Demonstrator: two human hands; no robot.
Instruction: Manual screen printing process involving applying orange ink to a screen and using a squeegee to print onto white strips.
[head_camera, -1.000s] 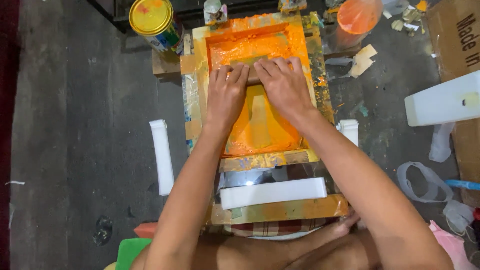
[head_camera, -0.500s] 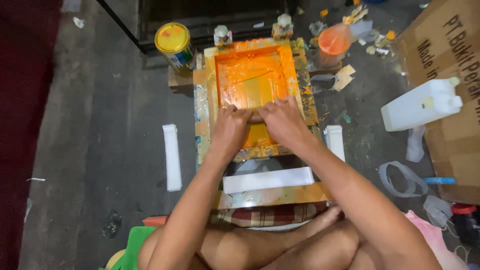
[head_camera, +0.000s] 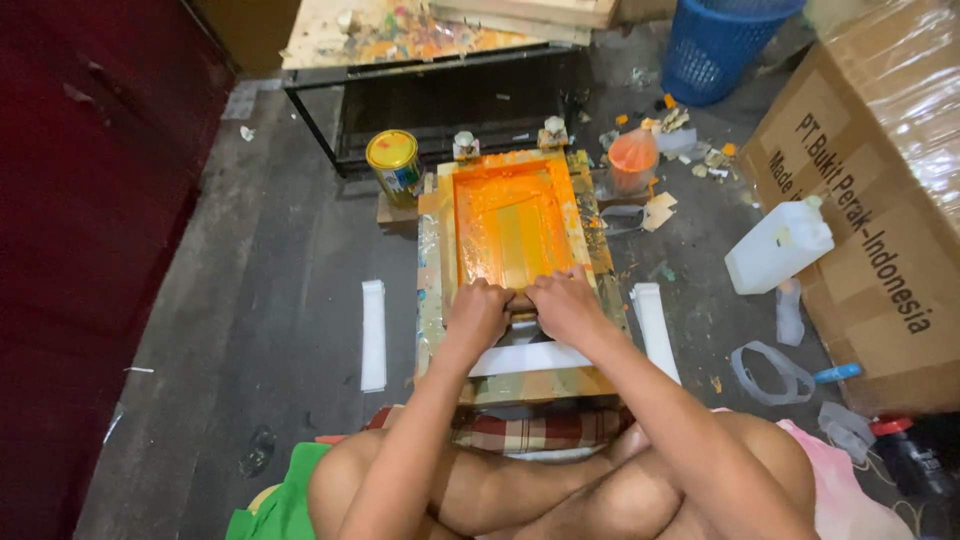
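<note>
Head view: the person sits cross-legged on the floor (head_camera: 250, 300) before a screen-printing frame (head_camera: 515, 225) smeared with orange ink. Both hands are clenched side by side on a squeegee (head_camera: 519, 302), of which only a sliver shows between the knuckles. The left hand (head_camera: 478, 312) grips its left end and the right hand (head_camera: 566, 305) its right end, thumbs nearly touching.

A second ago the hands pressed on the squeegee near the middle of the mesh; half a second ago they were lower down; now they sit at the near edge of the frame, close to the person's knees. The stroke has therefore run the length of the screen toward the body, and the mesh behind the hands lies exposed, with a paler band down the middle where the blade has scraped the ink thin. I judge the pull to be at or very near its end.

Around the frame: a yellow-lidded can (head_camera: 396, 160) stands at its far left corner, a cup of orange ink (head_camera: 633, 160) at its far right, a white strip (head_camera: 373, 333) lies well to the left, another white strip (head_camera: 655, 330) just to the right, and a white jug (head_camera: 778, 243) lies near a cardboard box (head_camera: 880, 200).
</note>
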